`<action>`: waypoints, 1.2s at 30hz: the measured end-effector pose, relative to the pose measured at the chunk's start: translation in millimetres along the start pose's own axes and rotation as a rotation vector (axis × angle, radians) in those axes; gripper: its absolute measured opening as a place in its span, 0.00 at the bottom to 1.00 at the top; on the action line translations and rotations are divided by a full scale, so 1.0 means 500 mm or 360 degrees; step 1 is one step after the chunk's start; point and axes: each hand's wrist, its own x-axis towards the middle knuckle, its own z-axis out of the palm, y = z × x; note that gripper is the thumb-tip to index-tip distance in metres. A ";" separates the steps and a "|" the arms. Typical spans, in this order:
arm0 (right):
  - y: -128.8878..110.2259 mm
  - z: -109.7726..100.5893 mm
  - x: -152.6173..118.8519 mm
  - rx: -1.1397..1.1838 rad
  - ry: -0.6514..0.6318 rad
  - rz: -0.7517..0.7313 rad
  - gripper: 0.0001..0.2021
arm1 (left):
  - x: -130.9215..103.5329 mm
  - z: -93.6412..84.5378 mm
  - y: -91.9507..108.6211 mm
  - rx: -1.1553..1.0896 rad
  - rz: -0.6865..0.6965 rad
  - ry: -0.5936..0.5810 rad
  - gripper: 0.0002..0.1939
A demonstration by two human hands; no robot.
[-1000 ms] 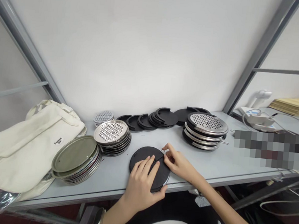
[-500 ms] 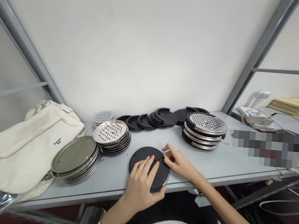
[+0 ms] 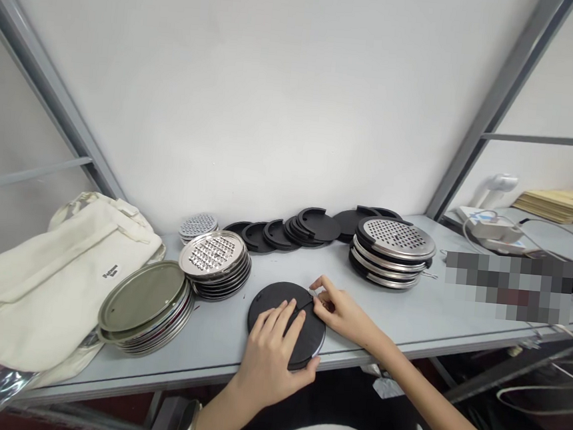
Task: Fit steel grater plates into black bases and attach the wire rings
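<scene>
A round black disc (image 3: 284,296) with a raised seam lies near the table's front edge. My left hand (image 3: 270,354) rests over it, fingers stretched across the top and thumb against the near right rim. At the disc's upper right edge, my right hand (image 3: 336,310) pinches with thumb and index finger. Something thin and shiny shows by those fingertips, too small to name. To the right stands a stack of round metal grater plates with black holders (image 3: 397,238). Behind the disc, several black round holders (image 3: 318,224) overlap in a row along the wall.
At the left are a stack of round grater plates (image 3: 215,254), a stack topped by olive-green round lids (image 3: 143,296), and a cream cloth bag (image 3: 62,255). A small grater stack (image 3: 199,224) stands behind. Cables and a white box (image 3: 491,223) lie far right.
Almost nothing differs. Both hands stay on the disc, with at most a slight shift of my right fingers at its edge.
</scene>
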 end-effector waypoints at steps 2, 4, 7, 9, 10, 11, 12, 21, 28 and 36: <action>0.000 0.000 0.000 0.0003 -0.0008 -0.0005 0.07 | 0.000 0.001 -0.001 0.0002 0.0003 0.0007 0.28; 0.002 0.000 0.000 0.0006 -0.0014 -0.0012 0.07 | 0.000 0.003 -0.001 0.0003 0.0006 0.0009 0.28; 0.005 0.000 0.001 0.0014 -0.0012 -0.0020 0.07 | -0.001 0.004 -0.002 0.0004 0.0012 0.0012 0.28; 0.007 0.000 0.001 0.0018 -0.0007 -0.0025 0.07 | -0.001 0.004 -0.002 0.0003 0.0015 0.0019 0.28; 0.008 0.001 0.002 0.0021 -0.0009 -0.0028 0.07 | -0.001 0.003 -0.002 0.0004 0.0015 0.0023 0.28; 0.009 0.001 0.002 0.0027 -0.0012 -0.0031 0.07 | -0.001 0.003 -0.001 0.0004 0.0015 0.0027 0.28; 0.009 0.000 0.002 0.0032 -0.0015 -0.0033 0.07 | -0.001 0.003 -0.001 0.0006 0.0016 0.0028 0.28; 0.009 -0.001 0.003 0.0053 -0.0004 -0.0027 0.06 | -0.002 0.004 -0.003 0.0013 0.0010 -0.0004 0.29; 0.010 -0.001 0.003 0.0006 0.0003 -0.0021 0.07 | -0.004 0.005 -0.002 0.0000 -0.0004 -0.0022 0.29; 0.012 -0.001 0.005 0.0011 0.0007 -0.0036 0.06 | -0.003 0.005 -0.002 0.0017 -0.0002 -0.0011 0.29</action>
